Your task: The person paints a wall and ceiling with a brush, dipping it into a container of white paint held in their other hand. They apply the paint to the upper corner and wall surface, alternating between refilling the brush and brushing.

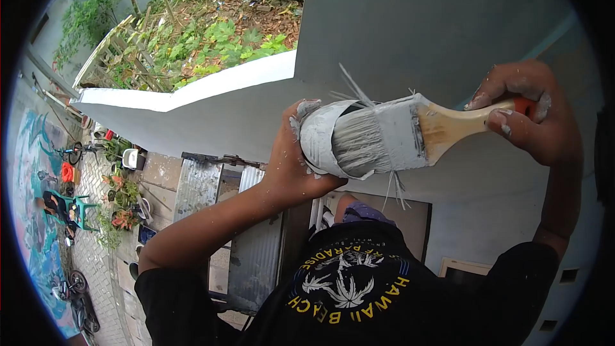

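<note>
Loading a wide paintbrush from a small paint can, high above the yard.

Held up in front of the grey wall, the can lies tipped on its side in the left hand, whose fingers wrap its base and grasp it firmly; the right hand is clenched around the wooden handle, bristles pushed into the can's mouth. To do this well, I judge the can's mouth should tilt no lower, so paint stays in, and the bristles should be wiped against the rim to shed excess, since loose strands already splay out and could drip. By count: one brush, one can, two hands. Below sit one green chair and one motorbike, partly cut off at the edge.
</note>
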Demonstrator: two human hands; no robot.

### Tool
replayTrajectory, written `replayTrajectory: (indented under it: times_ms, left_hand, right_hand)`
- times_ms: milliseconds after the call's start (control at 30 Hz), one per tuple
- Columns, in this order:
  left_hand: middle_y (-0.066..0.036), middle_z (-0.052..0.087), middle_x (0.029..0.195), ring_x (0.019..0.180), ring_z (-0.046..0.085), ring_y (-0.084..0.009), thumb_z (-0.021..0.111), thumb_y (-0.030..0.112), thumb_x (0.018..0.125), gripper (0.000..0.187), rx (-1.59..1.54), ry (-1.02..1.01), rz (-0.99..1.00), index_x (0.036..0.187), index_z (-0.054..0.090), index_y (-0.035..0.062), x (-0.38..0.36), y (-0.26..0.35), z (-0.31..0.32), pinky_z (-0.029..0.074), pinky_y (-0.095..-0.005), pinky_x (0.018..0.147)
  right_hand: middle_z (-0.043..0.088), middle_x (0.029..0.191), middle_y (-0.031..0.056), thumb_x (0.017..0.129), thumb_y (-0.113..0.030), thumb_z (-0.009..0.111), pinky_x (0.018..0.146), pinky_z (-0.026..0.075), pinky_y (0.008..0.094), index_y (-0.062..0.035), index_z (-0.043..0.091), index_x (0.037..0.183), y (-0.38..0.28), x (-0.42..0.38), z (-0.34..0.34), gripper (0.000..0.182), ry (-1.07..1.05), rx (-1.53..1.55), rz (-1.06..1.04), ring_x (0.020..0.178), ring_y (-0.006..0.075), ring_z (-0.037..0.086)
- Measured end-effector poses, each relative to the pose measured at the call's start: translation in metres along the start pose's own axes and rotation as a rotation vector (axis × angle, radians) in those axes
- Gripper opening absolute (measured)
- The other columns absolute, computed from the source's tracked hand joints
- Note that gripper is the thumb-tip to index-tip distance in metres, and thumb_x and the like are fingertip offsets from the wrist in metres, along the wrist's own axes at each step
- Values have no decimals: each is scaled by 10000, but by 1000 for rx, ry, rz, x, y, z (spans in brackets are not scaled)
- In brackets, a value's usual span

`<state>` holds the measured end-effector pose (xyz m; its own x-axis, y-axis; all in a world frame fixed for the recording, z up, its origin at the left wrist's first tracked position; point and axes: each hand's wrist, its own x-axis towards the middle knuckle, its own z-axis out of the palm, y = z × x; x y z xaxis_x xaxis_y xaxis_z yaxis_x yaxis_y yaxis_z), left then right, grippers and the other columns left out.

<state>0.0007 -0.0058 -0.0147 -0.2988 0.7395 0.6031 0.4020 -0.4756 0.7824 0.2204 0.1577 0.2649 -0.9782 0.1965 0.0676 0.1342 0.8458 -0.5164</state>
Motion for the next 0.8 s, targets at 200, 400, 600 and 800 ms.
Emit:
replayTrajectory:
  times_ms: [200, 400, 600, 800]
  left_hand:
    - [-171, 501, 1409, 1342, 533, -259, 927, 162, 736, 1044, 5, -29, -71, 1495, 224, 20, 6, 7, -5, 401, -408, 1150]
    - [-197, 520, 1368, 1308, 556, -295, 939, 224, 715, 1047, -19, -13, -57, 1481, 260, 4, 6, 1, -2, 435, -419, 1110]
    - [-223, 535, 1361, 1298, 578, -333, 963, 234, 681, 1080, 60, -14, -90, 1483, 277, 9, 2, 2, -6, 452, -429, 1106]
    - [-208, 452, 1570, 1454, 497, -365, 930, 183, 713, 956, -2, -272, 73, 1481, 380, 33, 42, 10, -13, 292, -492, 1261]
  right_hand:
    - [617, 720, 30, 883, -264, 729, 510, 396, 227, 9, 716, 973, 25, -16, -6, 287, 77, 236, 304, 580, 55, 516]
    - [568, 697, 6, 884, -269, 725, 508, 385, 232, 11, 712, 992, 41, -25, -1, 301, 161, 339, 293, 574, 49, 478]
    - [574, 699, 0, 901, -291, 721, 507, 386, 230, 20, 707, 1034, 36, -36, -4, 338, 310, 454, 249, 566, 47, 480]
    - [589, 728, 2, 889, -431, 842, 520, 435, 253, 60, 668, 1284, 27, -77, -40, 653, 819, 337, 199, 580, 55, 501]
